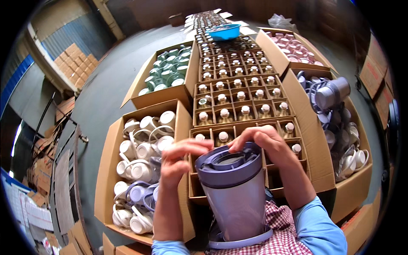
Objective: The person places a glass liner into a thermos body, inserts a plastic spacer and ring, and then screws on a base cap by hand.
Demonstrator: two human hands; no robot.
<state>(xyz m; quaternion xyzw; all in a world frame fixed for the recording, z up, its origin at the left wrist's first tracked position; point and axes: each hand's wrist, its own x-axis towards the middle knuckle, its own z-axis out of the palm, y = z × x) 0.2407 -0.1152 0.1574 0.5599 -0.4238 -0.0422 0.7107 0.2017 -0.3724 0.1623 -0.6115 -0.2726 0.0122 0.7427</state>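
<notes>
A tapered purple vacuum flask stands upright in front of me, close to my checked apron. Its darker purple collar surrounds a round opening with a ring inside. My left hand is at the collar's left side, fingers stretched and thumb apart; whether the fingertips touch the rim is hard to tell. Over the far right rim bend the fingers of my right hand, gripping the collar. A pale purple base ring shows at the flask's bottom.
Ahead, divided cartons hold rows of glass liners with white caps, a blue basin on top. Cartons of white lidded parts, green parts, purple parts and pink parts flank them. A metal trolley stands left.
</notes>
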